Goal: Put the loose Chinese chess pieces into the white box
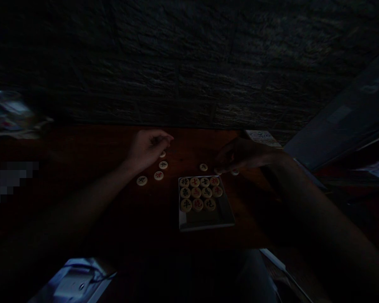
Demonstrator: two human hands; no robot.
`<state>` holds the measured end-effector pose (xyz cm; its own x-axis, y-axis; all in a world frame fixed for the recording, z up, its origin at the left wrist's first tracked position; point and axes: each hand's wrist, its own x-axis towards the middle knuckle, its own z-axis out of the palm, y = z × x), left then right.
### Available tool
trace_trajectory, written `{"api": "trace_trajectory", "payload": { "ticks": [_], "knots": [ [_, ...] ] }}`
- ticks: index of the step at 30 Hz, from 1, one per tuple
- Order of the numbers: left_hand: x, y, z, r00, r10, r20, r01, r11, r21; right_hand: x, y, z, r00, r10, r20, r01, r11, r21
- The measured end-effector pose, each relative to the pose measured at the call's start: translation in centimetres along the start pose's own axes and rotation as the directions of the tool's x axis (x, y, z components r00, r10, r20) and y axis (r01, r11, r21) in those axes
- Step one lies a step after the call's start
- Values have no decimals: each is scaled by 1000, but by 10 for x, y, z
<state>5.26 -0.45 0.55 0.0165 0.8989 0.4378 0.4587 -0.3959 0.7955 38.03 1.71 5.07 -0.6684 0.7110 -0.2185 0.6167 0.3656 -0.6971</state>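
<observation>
A shallow square box [205, 227] lies on the wooden table, with several round Chinese chess pieces [196, 192] set in rows inside, marked in red or black. My left hand [148, 147] is above the table left of the box, its thumb and fingers curled together; what they hold, if anything, is hidden. Below it lie several loose pieces, among them a black-marked piece [163, 165] and a red-marked piece [158, 176]. Behind the box's far right corner, my right hand [240, 153] is bent down with its fingertips at a chess piece [218, 172], mostly covered by them.
Another loose piece [204, 167] lies behind the box, and one more [235, 172] sits under my right hand. A printed card [262, 138] rests near the dark stone wall [177, 75]. A cluttered bundle [12, 115] is at far left. The scene is very dim.
</observation>
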Motion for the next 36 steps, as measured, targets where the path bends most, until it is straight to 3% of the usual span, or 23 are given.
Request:
{"api": "trace_trajectory", "payload": {
  "ticks": [6,9,12,15,17,23,26,32,36],
  "knots": [
    [0,-5,1,1000,15,-8,-14,999,34,10,-1,13,997,-26,78,33,995,-94],
    [2,-6,2,1000,30,-11,-29,999,38,12,2,13,998,54,22,-52,996,-73],
    [1,-3,4,999,33,-11,-32,999,27,16,3,17,988,90,-128,-83,995,63],
    [-3,5,7,999,39,21,-38,999,-10,23,-3,28,938,19,-346,73,965,253],
    [-7,12,10,996,52,67,-48,997,-55,27,-12,38,904,-14,-427,196,902,384],
    [-20,27,23,964,54,261,21,960,-279,33,-39,71,884,12,-468,329,697,638],
    [-22,28,27,958,64,280,43,933,-358,33,-40,78,865,20,-501,343,705,621],
    [-22,28,25,971,-2,238,82,942,-325,36,-36,82,811,-28,-585,399,757,517],
    [-22,23,28,959,91,269,10,935,-354,38,-37,85,796,-45,-604,394,796,460]
  ]
}}
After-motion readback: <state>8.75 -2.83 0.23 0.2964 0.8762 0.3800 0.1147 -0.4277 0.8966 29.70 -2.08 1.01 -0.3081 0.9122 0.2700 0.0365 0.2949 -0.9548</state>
